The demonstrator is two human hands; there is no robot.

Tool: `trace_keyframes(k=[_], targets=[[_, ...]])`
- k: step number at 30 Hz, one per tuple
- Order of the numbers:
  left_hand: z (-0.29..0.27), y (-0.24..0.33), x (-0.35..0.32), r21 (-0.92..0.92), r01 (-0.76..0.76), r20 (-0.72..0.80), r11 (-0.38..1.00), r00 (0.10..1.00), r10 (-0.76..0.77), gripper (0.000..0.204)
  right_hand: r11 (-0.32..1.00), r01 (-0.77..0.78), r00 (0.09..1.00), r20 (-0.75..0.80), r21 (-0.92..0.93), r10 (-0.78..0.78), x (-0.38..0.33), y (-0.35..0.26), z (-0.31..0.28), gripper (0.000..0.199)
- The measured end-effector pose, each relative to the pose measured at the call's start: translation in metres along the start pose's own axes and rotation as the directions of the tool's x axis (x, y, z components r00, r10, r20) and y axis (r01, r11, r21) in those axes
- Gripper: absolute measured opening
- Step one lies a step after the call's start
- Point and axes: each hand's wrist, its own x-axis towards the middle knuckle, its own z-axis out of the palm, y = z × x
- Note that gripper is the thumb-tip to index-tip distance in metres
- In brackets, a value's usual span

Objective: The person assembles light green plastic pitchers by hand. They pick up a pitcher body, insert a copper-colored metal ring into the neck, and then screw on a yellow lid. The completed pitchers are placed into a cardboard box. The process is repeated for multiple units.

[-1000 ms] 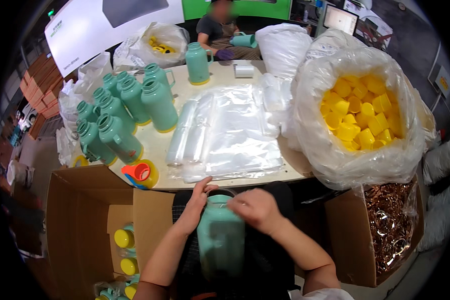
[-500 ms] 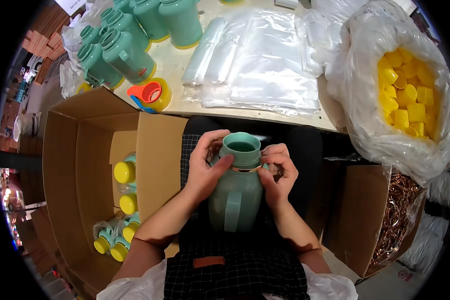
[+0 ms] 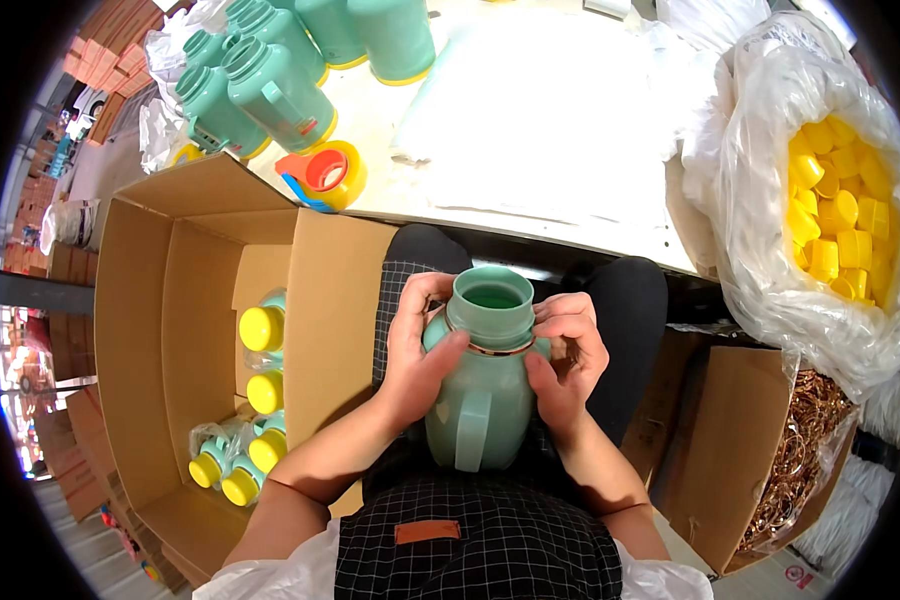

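A green thermos jug without a lid stands upright in my lap, its handle facing me. A thin copper-coloured ring circles the base of its neck. My left hand wraps the left side of the neck, thumb pressed across the front just above the ring. On the other side, the curled fingers of my right hand touch the neck and shoulder, with the thumb low beside the body. My fingers hide the ring's two sides.
A cardboard box holding bagged jugs with yellow lids stands left. On the table are more green jugs, a yellow-and-orange part and clear plastic bags. At right are a bag of yellow cups and a box of copper rings.
The view has shifted and brightened. My right fingers have moved slightly around the neck, and more of the copper ring shows at the front, sitting a little lower.
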Motion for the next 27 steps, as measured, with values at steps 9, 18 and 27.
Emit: trace_keyframes(k=[9, 18, 27], targets=[[0.003, 0.010, -0.017, 0.005, 0.223, -0.028, 0.975, 0.974, -0.223, 0.054, 0.997, 0.036, 0.995, 0.094, -0.069, -0.030, -0.003, 0.003, -0.005, 0.022], [-0.009, 0.007, -0.007, -0.285, 0.392, 0.077, 0.875, 0.919, -0.386, 0.050, 0.546, -0.765, 0.634, 0.248, 0.342, 0.732, 0.022, 0.002, 0.000, 0.030], [0.007, 0.012, 0.049, -0.239, 0.527, 0.357, 0.815, 0.829, -0.431, 0.023, 0.525, -0.773, 0.617, 0.235, 0.356, 0.751, 0.050, 0.028, -0.019, 0.029]])
